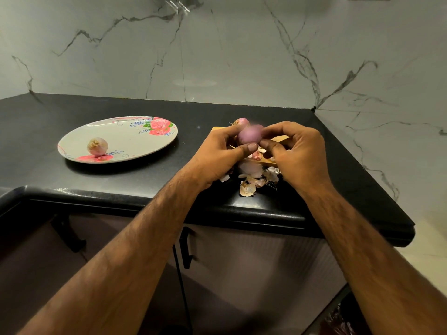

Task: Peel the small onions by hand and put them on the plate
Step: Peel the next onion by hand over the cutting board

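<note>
Onion (250,135) held up between both hands, over the wooden board (268,161) at the right of the black counter (121,180). It is blurred, so we take it to be turning in the fingers. Its surface shows smooth purple. We judge most of the dry skin is off, though the blur keeps us from being sure.

Left hand (217,155): fingers and thumb curled round the onion from the left. We read this as the steadying grip.

Right hand (300,153): thumb and forefinger pinch at the onion's near right side, likely picking at a last flake.

We judge it is held over the board so that scraps fall onto the heap of loose skins (250,180) lying on the board's near edge and the counter just in front.

Second onion (242,121) sits on the board just behind the hands, root tuft to the left. It seems to wait its turn.

Plate (125,139) lies well apart to the left, within the left arm's reach. One peeled onion (97,146) rests near its front rim, so we count one done.

Writing: none that we can read. The plate carries printed pink roses and blue sprigs but no words. The marbled wall tiles (242,56) are unmarked.
</note>
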